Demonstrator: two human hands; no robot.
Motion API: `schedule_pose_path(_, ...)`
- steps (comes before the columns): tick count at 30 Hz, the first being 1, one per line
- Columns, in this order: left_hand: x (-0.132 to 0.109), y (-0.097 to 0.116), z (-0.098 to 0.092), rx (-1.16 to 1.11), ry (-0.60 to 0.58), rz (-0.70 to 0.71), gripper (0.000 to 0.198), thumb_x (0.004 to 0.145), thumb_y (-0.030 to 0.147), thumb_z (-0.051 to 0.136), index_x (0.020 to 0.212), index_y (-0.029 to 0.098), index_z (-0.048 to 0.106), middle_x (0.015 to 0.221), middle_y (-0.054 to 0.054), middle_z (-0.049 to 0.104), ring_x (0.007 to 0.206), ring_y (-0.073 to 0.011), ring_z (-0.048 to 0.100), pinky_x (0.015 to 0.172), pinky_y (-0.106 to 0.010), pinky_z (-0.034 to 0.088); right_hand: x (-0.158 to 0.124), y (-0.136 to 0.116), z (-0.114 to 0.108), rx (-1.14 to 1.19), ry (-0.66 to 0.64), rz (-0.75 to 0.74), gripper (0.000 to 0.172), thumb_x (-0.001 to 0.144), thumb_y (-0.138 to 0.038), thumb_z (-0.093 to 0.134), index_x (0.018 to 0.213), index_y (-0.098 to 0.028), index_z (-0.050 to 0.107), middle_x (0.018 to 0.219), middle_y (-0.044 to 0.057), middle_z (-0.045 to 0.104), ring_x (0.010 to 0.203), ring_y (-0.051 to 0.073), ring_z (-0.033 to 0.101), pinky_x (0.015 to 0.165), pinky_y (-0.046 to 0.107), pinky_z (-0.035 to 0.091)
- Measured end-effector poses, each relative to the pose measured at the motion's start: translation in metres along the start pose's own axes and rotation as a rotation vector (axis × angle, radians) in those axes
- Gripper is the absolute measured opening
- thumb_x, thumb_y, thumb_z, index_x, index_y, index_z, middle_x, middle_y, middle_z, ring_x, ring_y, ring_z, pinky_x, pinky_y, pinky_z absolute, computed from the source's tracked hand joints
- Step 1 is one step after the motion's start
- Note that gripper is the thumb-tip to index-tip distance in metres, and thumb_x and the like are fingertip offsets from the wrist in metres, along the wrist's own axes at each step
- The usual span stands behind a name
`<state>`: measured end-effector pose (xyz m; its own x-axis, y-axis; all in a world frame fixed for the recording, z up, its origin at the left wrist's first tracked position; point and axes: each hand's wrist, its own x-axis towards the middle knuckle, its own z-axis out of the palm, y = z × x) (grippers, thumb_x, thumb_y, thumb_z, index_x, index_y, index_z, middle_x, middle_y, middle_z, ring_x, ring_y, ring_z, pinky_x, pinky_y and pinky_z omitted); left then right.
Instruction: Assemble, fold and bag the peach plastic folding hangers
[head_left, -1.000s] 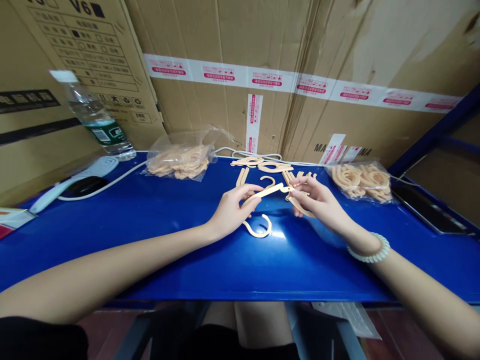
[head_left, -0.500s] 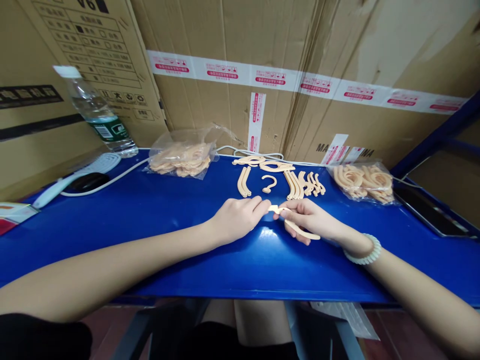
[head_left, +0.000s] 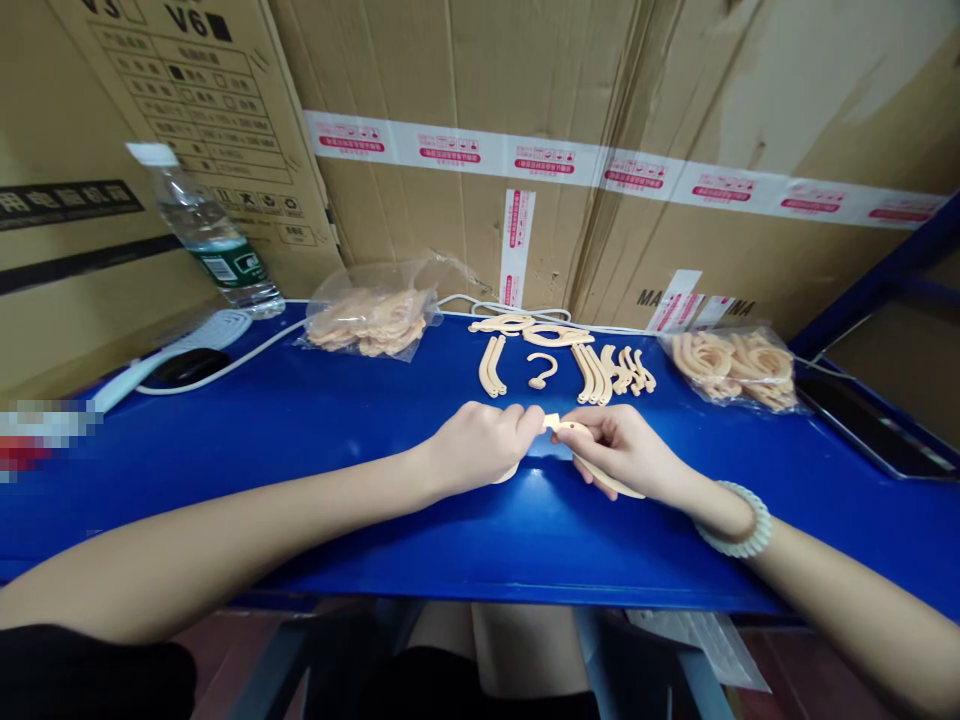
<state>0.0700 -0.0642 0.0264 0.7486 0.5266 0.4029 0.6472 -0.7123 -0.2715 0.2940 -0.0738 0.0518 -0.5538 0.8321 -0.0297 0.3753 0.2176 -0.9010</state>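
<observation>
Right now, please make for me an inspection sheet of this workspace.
Surface: blue table, shiny.
Pieces: cream pieces between the hands; a hook and curved bars lie behind.
Clutter: plastic bag of parts at left, second bag at right; bottle.
Hands: left hand and right hand both grip cream pieces; whether these are joined, I cannot tell.
Cables: white cable at left, more along the back.
Surroundings: cardboard with printed tape behind.

Pale curved pieces (head_left: 613, 483), partly hidden, ends close together
</observation>
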Motion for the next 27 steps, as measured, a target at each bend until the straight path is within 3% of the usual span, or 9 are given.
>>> schedule_pose_path(6, 0.002, 0.001, -0.003, -0.081, -0.030, -0.039, 0.026, 0.104, 0.017, 0.030, 0.094, 0.016, 0.055, 0.067, -0.005, 0.065, 0.055, -0.0221, 0.068, 0.044, -0.026, 0.041, -0.002, 0.003, 0.003, -0.171, 0.073, -0.112, 0.038, 0.101, -0.050, 0.053, 0.080, -0.019, 0.059, 0.053, -0.003, 0.061, 0.033, 0.009, 0.052, 0.038, 0.021, 0.037)
schedule_pose_path(11, 0.005, -0.001, 0.000, -0.275, -0.166, -0.248, 0.024, 0.105, 0.024, 0.039, 0.095, 0.015, 0.059, 0.063, -0.006, 0.067, 0.058, -0.0243, 0.070, 0.049, -0.025, 0.041, -0.003, 0.004, 0.000, -0.524, 0.186, -0.399, 0.033, 0.102, -0.041, 0.052, 0.084, -0.017, 0.065, 0.056, -0.001, 0.060, 0.043, 0.010, 0.052, 0.046, 0.022, 0.038)
schedule_pose_path(13, 0.006, -0.003, 0.003, -0.378, -0.142, -0.317, 0.027, 0.106, 0.028, 0.039, 0.098, 0.015, 0.061, 0.067, -0.007, 0.069, 0.061, -0.0248, 0.071, 0.052, -0.025, 0.042, -0.003, 0.004, -0.003, -0.478, 0.196, -0.375, 0.033, 0.103, -0.039, 0.051, 0.085, -0.017, 0.066, 0.056, -0.002, 0.059, 0.041, 0.009, 0.051, 0.047, 0.022, 0.039)
schedule_pose_path(17, 0.007, -0.009, 0.011, -0.723, 0.015, -0.450, 0.031, 0.104, 0.031, 0.040, 0.093, 0.018, 0.065, 0.079, -0.006, 0.073, 0.074, -0.0219, 0.072, 0.066, -0.027, 0.048, 0.002, 0.001, -0.012, -0.194, 0.234, -0.227, 0.036, 0.101, -0.048, 0.053, 0.090, -0.016, 0.067, 0.055, -0.003, 0.060, 0.035, 0.009, 0.050, 0.040, 0.022, 0.039)
schedule_pose_path(19, 0.008, -0.012, 0.014, -0.922, 0.056, -0.544, 0.033, 0.101, 0.035, 0.043, 0.087, 0.019, 0.067, 0.071, -0.003, 0.069, 0.068, -0.0185, 0.068, 0.065, -0.025, 0.046, 0.005, 0.000, -0.022, -0.120, 0.348, -0.226, 0.037, 0.098, -0.051, 0.058, 0.088, -0.016, 0.068, 0.057, -0.001, 0.063, 0.040, 0.012, 0.055, 0.041, 0.024, 0.042)
schedule_pose_path(22, 0.010, -0.015, 0.015, -1.235, 0.043, -0.725, 0.035, 0.097, 0.045, 0.048, 0.085, 0.018, 0.067, 0.053, 0.004, 0.053, 0.047, -0.0125, 0.051, 0.049, -0.022, 0.037, 0.008, 0.002, -0.051, -0.150, 0.606, -0.330, 0.034, 0.092, -0.051, 0.066, 0.082, -0.018, 0.071, 0.070, 0.004, 0.070, 0.063, 0.018, 0.067, 0.058, 0.029, 0.053)
schedule_pose_path(24, 0.011, -0.016, 0.014, -1.427, 0.024, -0.833, 0.035, 0.095, 0.049, 0.052, 0.087, 0.017, 0.065, 0.050, 0.007, 0.045, 0.038, -0.0091, 0.040, 0.042, -0.020, 0.030, 0.007, 0.007, -0.075, -0.274, 0.731, -0.397, 0.030, 0.090, -0.048, 0.069, 0.082, -0.020, 0.075, 0.083, 0.007, 0.074, 0.078, 0.021, 0.069, 0.068, 0.031, 0.056)
schedule_pose_path(27, 0.013, -0.017, 0.012, -1.578, 0.044, -0.911, 0.034, 0.091, 0.050, 0.059, 0.088, 0.016, 0.064, 0.050, 0.008, 0.044, 0.036, -0.0069, 0.036, 0.038, -0.018, 0.026, 0.006, 0.020, -0.107, -0.532, 0.787, -0.416, 0.023, 0.089, -0.041, 0.070, 0.085, -0.021, 0.079, 0.091, 0.008, 0.073, 0.081, 0.022, 0.068, 0.065, 0.032, 0.054)
